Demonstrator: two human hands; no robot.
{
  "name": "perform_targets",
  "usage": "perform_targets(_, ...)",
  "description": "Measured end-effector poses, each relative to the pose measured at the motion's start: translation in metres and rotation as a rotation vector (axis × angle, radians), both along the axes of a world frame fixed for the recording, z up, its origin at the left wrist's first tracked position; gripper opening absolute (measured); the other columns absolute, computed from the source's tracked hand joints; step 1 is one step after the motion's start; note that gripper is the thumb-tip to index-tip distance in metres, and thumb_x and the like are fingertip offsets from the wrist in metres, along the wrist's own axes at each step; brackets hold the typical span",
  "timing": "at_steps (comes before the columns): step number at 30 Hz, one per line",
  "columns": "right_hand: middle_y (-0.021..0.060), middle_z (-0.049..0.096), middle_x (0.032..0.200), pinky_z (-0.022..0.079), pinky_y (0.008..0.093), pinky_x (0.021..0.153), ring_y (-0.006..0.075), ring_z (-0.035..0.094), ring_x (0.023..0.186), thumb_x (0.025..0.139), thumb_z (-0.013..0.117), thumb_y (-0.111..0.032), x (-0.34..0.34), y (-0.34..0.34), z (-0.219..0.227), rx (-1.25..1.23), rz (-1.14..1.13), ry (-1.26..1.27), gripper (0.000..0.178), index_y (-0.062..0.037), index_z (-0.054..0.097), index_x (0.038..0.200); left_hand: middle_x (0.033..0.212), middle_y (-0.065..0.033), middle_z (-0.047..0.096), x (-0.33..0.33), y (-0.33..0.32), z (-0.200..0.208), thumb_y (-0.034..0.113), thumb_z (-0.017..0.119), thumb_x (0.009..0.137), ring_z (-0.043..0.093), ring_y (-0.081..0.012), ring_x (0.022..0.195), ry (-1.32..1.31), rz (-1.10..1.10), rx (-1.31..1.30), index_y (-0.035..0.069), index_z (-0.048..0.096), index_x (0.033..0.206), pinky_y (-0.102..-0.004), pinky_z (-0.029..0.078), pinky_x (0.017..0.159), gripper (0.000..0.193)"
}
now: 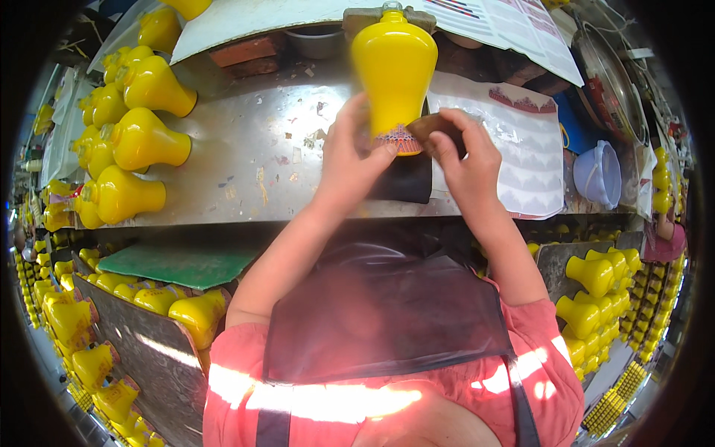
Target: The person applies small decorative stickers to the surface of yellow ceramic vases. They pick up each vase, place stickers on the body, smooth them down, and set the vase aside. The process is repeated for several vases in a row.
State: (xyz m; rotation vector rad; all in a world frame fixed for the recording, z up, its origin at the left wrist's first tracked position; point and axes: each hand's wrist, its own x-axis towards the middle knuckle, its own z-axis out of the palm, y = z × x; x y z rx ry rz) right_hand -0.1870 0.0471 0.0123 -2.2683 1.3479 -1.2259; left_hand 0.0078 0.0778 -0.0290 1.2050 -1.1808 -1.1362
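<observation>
A glossy yellow bottle with a clear glass neck lies on the metal worktop, neck pointing away from me. Its base faces me and carries a patterned decal band in red and blue. My left hand is closed on the bottle's left side near the base, thumb on the band. Pinched in my right hand is a small flat brown piece, its tip against the band's right edge. Beneath the base is a black pad. To the right lies a decal sheet, with one red strip at its top.
Several yellow bottles stand along the worktop's left side. A lilac bucket sits at the right. Bricks and a grey bowl are at the back. Racks of yellow bottles flank me; a green board lies lower left.
</observation>
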Motion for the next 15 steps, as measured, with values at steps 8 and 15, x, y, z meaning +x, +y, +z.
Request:
perform_targets(8, 0.0131, 0.072, 0.095, 0.054, 0.0376, 0.064, 0.0291, 0.064, 0.071, 0.082, 0.083, -0.005, 0.008, -0.002, 0.014, -0.129, 0.159, 0.201, 0.036, -0.009, 0.074, 0.116, 0.136, -0.0173, 0.058, -0.008, 0.006, -0.002, 0.02, 0.078, 0.078, 0.054, -0.0339, 0.128, -0.543, 0.284, -0.205, 0.005, 0.048, 0.145, -0.0478, 0.039, 0.109, 0.074)
perform_targets(15, 0.0145, 0.07, 0.09, 0.054, 0.0393, 0.065, 0.0316, 0.064, 0.071, 0.085, 0.08, -0.007, 0.011, 0.006, 0.012, -0.187, 0.164, 0.179, 0.036, -0.0108, 0.074, 0.121, 0.14, -0.0162, 0.055, -0.018, 0.049, -0.003, 0.022, 0.078, 0.078, 0.046, -0.0354, 0.137, -0.955, 0.249, -0.359, 0.003, 0.051, 0.146, -0.0544, 0.022, 0.118, 0.075)
